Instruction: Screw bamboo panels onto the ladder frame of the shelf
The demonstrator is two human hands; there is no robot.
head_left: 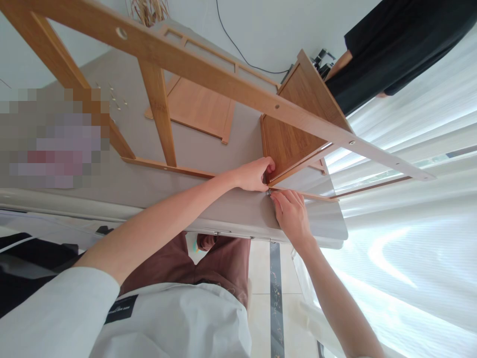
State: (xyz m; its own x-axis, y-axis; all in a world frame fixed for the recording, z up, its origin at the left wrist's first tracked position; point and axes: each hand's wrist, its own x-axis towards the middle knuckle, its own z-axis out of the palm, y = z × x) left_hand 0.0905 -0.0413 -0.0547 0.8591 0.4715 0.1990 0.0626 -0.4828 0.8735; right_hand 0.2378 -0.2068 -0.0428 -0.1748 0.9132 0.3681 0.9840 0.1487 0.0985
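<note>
A brown rectangular wooden panel (286, 144) stands on a smooth grey tabletop (238, 211), its lower corner at the rail of a long light-brown wooden frame (223, 83).
The fingers of the left hand (255, 174) clamp that corner; those of the right hand (292, 214) bunch beside it at a small silvery metal fitting (268, 192), though whether they grip cannot be told. Behind the panel is a person in black clothing (387, 44).

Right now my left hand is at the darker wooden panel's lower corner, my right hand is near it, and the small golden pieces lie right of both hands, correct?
No: the head view shows the small golden pieces lying left of your left hand and right hand, not right of them. Both hands are placed at the darker wooden panel as you say.
</note>
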